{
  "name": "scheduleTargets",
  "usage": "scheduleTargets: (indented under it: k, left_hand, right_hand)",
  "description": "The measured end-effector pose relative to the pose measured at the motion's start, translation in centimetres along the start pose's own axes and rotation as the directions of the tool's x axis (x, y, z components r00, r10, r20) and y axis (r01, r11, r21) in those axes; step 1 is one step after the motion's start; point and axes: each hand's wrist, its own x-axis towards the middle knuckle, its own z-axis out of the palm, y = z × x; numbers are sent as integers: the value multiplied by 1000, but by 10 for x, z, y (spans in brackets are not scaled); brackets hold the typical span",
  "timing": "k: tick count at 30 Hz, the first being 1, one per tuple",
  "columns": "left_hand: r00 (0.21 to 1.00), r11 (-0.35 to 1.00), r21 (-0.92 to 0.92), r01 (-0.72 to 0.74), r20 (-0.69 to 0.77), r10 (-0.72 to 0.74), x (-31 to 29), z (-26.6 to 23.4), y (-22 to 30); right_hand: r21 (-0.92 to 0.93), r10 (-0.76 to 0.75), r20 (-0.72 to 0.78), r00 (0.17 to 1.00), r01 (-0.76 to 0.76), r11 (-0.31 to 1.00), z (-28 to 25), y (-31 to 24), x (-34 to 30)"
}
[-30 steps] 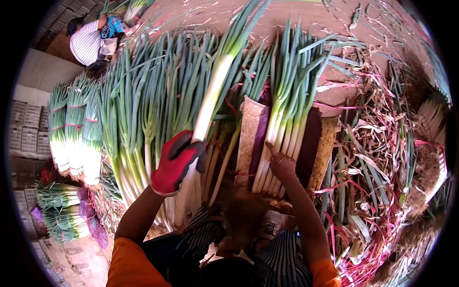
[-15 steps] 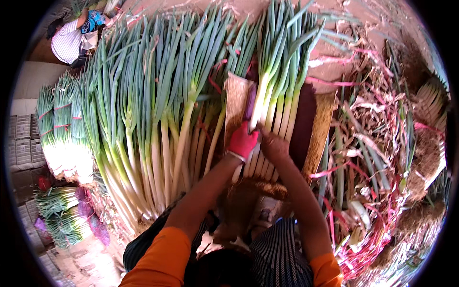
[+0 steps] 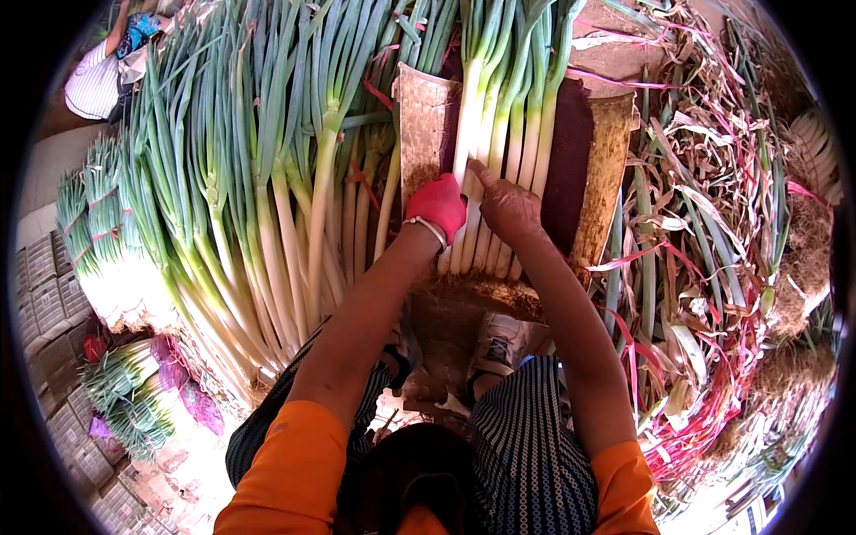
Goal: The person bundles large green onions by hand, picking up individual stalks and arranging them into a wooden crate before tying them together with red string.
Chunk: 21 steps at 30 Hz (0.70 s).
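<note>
My left hand [image 3: 438, 210], in a pink-red glove, is closed round the white lower stem of a long green onion [image 3: 471, 134] at the left of a row. My bare right hand [image 3: 508, 210] lies over the neighbouring stems. Its forefinger is stretched out, its tip against that same stem; the other fingers are bent and partly hidden. Beneath both hands, more green onions [image 3: 538, 152] lie side by side, leaves pointing away from me. They rest on a dark cloth [image 3: 568, 156] inside a wooden trough-like stand [image 3: 606, 192] with raised sides.
Many loose green onions [image 3: 267, 205] lean in a thick bank at my left. Tied bundles [image 3: 111, 232] stand beyond them. Dry leaves [image 3: 691, 205] and pink ties [image 3: 664, 450] heap up on my right. Another person [image 3: 94, 82] is at the far left.
Both hands have moved slightly apart and my right forefinger has straightened along the stem. The whole view has shifted, bringing the stand higher and my shoes into sight.
</note>
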Motion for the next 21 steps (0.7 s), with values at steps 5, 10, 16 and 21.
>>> scheduleTargets:
  k: [5, 10, 16, 21]
  left_hand:
    - [999, 999, -40, 15, 34, -14, -5, 0, 4]
    - [998, 996, -58, 63, -28, -64, -2, 9, 8]
    - [986, 995, -95, 30, -162, -45, -20, 21, 7]
    - [961, 991, -137, -5, -276, -34, -24, 39, -1]
  right_hand:
    - [-4, -19, -75, 997, 18, 1000, 3, 3, -2]
    - [-24, -45, -114, 992, 42, 999, -5, -2, -5]
    - [-116, -242, -215, 946, 221, 968, 7, 8, -9]
    - [-121, -241, -54, 969, 234, 965, -2, 5, -6]
